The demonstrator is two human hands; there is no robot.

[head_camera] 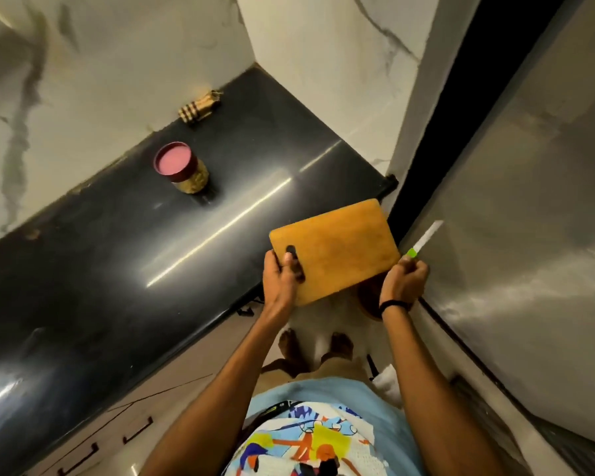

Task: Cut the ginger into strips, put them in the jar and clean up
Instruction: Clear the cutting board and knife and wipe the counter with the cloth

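Gripping rounded wooden board [337, 249], left hand [282, 280]; right hand [404, 281], green-handled knife [425, 240].

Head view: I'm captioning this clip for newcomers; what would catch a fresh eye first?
The wooden cutting board, held over the edge of the dark counter by the left hand at its handle hole. Then the white-bladed knife in the right hand beside it, and the pink-lidded jar standing farther back on it.

Glossy black counter [152, 269] meets veined white marble walls [83, 80].
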